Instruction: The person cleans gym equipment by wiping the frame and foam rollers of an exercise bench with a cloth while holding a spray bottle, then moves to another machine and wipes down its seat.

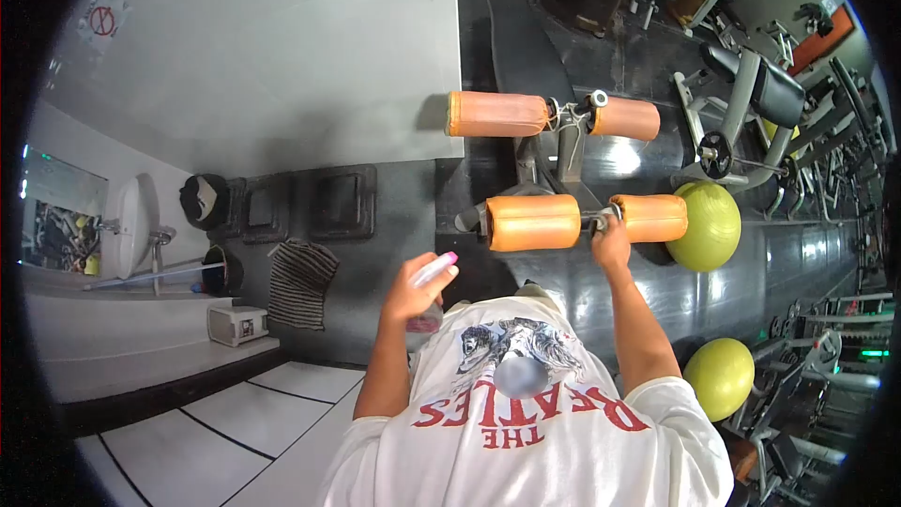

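Observation:
My left hand is closed around a clear spray bottle with a pink nozzle and a little pinkish liquid showing low down. In front of my body is an exercise machine with orange padded rollers. My right hand is closed at the metal bar between the near left roller and the near right roller. Its fingertips are partly hidden. Farther off, the far left roller and far right roller sit on another bar, with cord wound between them.
Two yellow-green exercise balls, one beside the near right roller and another nearer me, rest on the dark floor. A weight bench stands to the right. On the left are a sink, a striped mat and a bin.

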### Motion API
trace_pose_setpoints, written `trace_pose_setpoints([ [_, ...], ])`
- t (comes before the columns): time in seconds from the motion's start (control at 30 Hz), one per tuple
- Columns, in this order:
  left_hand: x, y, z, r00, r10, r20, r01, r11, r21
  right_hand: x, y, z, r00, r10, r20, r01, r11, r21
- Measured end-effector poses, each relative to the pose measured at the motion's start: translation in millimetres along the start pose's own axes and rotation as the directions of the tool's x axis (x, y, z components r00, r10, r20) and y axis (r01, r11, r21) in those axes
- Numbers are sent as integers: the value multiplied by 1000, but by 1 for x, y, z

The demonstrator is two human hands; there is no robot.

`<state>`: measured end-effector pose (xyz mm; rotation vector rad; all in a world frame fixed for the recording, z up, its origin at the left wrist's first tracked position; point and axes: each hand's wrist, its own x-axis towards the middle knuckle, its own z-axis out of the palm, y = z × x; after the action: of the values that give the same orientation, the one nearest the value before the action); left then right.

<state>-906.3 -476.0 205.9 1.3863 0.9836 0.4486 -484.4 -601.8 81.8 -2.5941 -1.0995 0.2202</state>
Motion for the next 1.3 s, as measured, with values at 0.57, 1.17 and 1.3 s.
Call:
trace_pose_setpoints([
  [0.57, 5, -29, 22, 997, -69, -42, 68, 998, -6, -30, -213, 24, 784, -521, 336, 566, 823, -44],
  [1.17, 23, -20, -8, 997, 0, -82, -5, 998, -65, -32, -189, 16, 700, -695, 163, 709, 704, -41],
  [1.3, 30, 2, 0, 998, 38, -57, -42, 996, -80, 5, -114, 11, 946, -288, 150, 307, 943, -129],
])
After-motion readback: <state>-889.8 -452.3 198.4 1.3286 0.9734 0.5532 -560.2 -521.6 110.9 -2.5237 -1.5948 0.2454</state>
